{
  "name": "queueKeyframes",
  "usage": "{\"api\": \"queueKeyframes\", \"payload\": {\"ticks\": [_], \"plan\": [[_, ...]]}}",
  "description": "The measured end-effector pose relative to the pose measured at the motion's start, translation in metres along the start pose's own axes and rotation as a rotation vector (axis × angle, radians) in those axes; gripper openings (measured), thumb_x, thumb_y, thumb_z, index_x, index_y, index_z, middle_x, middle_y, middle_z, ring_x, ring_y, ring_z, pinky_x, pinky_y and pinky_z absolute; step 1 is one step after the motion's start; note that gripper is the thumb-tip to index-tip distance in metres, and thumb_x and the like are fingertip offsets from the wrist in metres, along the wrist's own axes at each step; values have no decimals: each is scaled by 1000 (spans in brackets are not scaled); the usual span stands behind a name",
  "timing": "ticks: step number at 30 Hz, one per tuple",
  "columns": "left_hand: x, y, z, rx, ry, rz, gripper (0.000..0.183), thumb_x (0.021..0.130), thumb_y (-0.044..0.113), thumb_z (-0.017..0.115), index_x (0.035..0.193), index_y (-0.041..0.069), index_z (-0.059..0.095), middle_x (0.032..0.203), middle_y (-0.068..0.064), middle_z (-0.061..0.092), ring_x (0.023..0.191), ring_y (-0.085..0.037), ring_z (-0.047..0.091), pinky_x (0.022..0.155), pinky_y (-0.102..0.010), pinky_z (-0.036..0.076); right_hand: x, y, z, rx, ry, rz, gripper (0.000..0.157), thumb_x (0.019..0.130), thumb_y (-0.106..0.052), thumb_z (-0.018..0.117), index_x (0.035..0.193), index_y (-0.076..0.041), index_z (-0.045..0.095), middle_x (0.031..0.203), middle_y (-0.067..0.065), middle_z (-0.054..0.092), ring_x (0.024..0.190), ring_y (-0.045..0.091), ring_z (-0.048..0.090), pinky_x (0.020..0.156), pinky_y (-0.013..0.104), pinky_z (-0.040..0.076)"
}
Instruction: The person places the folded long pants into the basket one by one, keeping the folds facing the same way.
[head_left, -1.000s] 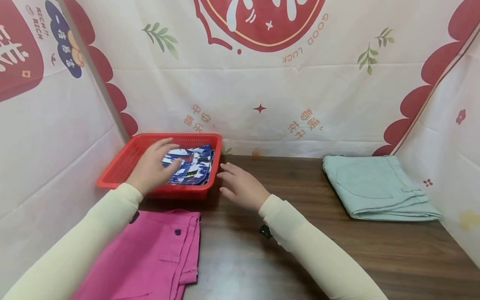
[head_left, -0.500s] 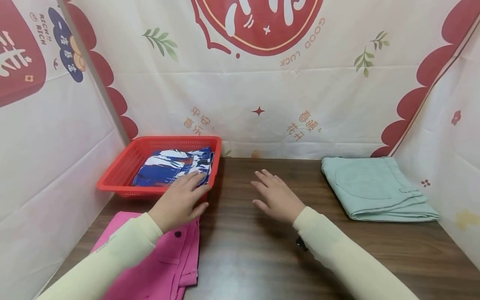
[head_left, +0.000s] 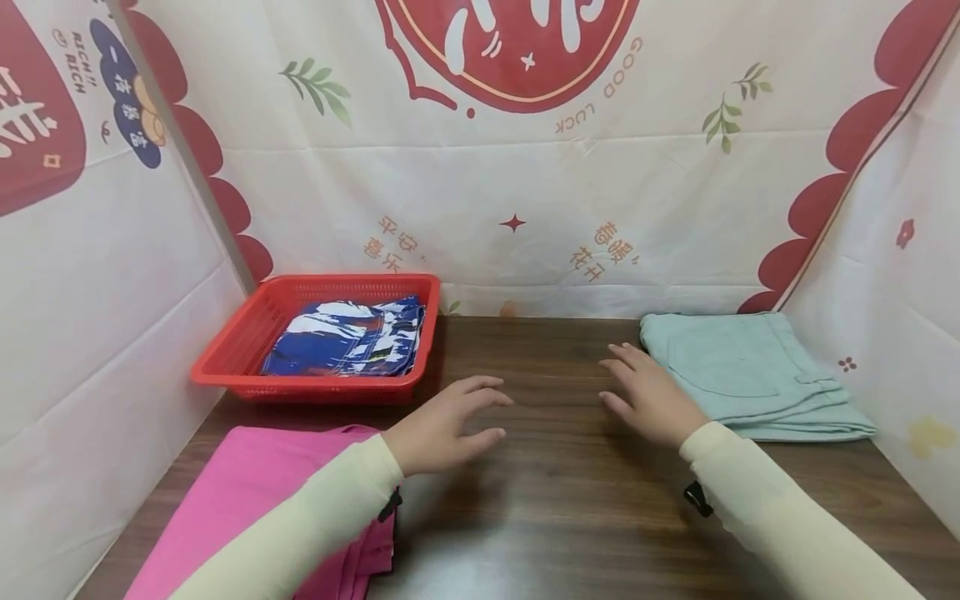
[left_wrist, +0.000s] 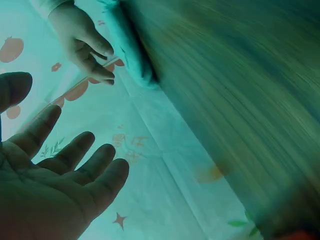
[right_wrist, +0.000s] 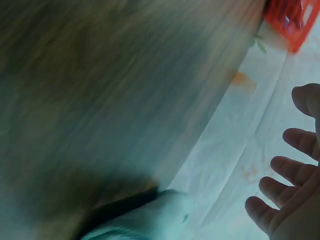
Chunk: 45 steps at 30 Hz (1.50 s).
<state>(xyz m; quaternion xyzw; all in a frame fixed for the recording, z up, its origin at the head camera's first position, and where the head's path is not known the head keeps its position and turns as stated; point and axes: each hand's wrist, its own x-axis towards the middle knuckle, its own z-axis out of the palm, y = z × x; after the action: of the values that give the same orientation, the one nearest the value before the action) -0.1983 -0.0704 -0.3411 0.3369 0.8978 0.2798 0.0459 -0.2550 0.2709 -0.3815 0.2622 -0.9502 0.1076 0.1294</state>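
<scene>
Left grip's palm [left_wrist: 54,190]: wrist view only

A basket [head_left: 300,384] holding one garment [head_left: 345,337] sits at the desk's [head_left: 540,517] far-left corner; a second garment [head_left: 255,475] lies before it, a third garment [head_left: 738,367] far right.

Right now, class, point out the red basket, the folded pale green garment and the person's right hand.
Red basket [head_left: 315,384], head view: front rim.
Folded pale green garment [head_left: 723,360], head view: flat top.
Right hand [head_left: 654,400], head view: back of the hand.
</scene>
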Motion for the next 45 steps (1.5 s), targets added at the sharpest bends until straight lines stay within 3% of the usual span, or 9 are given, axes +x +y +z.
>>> {"api": "queueKeyframes", "payload": {"ticks": [6, 11, 18, 23, 28, 34, 39, 45], "plan": [[30, 9, 11, -74, -12, 22, 40, 97, 33, 64, 135, 22, 58, 146, 2, 49, 133, -14, 46, 108, -37, 41, -19, 33, -14, 118, -1, 135, 48, 98, -24, 63, 132, 8, 53, 144, 34, 39, 133, 51, 35, 106, 64, 30], [54, 16, 24, -71, -22, -40, 41, 97, 32, 63, 136, 17, 58, 139, -1, 54, 128, -15, 50, 106, -36, 42, -38, 66, -26, 171, 38, 243, 52, 101, -27, 58, 134, 12, 49, 142, 38, 39, 130, 54, 36, 101, 67, 31], [83, 28, 46, -61, 4, -107, 45, 98, 31, 62, 137, 11, 57, 138, -5, 55, 127, -18, 51, 104, -32, 42, -63, 120, -38, 247, 70, 481, 64, 104, -37, 46, 142, 13, 37, 139, 41, 39, 124, 59, 37, 93, 71, 34], [106, 40, 63, -211, -5, -165, 46, 99, 35, 59, 139, 13, 55, 139, -5, 55, 127, -21, 52, 101, -33, 44, -81, 152, -54, 239, 39, 607, 71, 104, -41, 41, 143, 17, 31, 139, 45, 33, 125, 64, 31, 93, 75, 31], [117, 48, 78, -343, 1, -264, 46, 98, 37, 60, 140, 18, 54, 141, -6, 53, 127, -21, 52, 99, -36, 46, -91, 172, -61, 187, -3, 622, 69, 104, -39, 45, 136, 21, 35, 133, 48, 36, 121, 65, 32, 92, 75, 32], [121, 52, 90, -421, -3, -314, 48, 97, 35, 62, 141, 16, 54, 142, -5, 53, 128, -20, 51, 100, -38, 46, -107, 194, -57, 184, -21, 669, 68, 102, -39, 48, 131, 22, 38, 130, 51, 35, 127, 67, 23, 95, 75, 28], [123, 52, 95, -504, 21, -355, 45, 96, 35, 63, 137, 18, 56, 141, -6, 54, 125, -21, 53, 96, -39, 47, -112, 206, -50, 242, -91, 690, 86, 102, -51, 43, 142, 21, 23, 137, 51, 24, 126, 68, 21, 94, 77, 27], [129, 52, 103, -706, 95, -408, 31, 95, 30, 67, 125, 20, 62, 129, -4, 58, 112, -18, 57, 88, -38, 50, -111, 217, -46, 293, -229, 713, 101, 99, -64, 36, 145, 19, 1, 141, 51, 10, 128, 70, 12, 96, 78, 22]]}}
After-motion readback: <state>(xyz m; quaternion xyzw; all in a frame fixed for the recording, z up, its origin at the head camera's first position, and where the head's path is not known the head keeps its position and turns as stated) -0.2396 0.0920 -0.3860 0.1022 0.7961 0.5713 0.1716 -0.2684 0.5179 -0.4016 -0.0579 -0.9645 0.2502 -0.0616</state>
